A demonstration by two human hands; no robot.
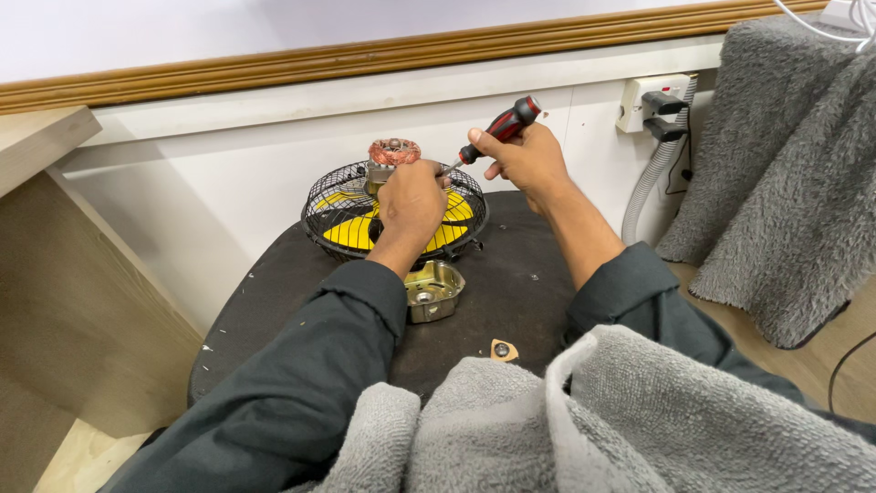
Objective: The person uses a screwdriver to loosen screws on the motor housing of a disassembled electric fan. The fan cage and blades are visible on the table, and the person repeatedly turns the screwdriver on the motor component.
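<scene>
While the black wire fan cage point(394, 212) lies flat on the dark tabletop point(274, 301), the copper-wound motor point(393, 153) at its centre is steadied by the left hand point(411, 203), its grip pressed around the motor body. Right of the cage, a red-and-black screwdriver point(500, 129) is pinched in the right hand point(525, 160), tip at the motor. Unfastening seems underway; careful tip seating would be needed. A metal motor cover point(432, 290) sits before the cage.

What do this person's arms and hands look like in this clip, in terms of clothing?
Both arms wear long dark charcoal sleeves, pushed up short of the wrists. The left hand and right hand are bare: no gloves, rings or watch visible.
</scene>
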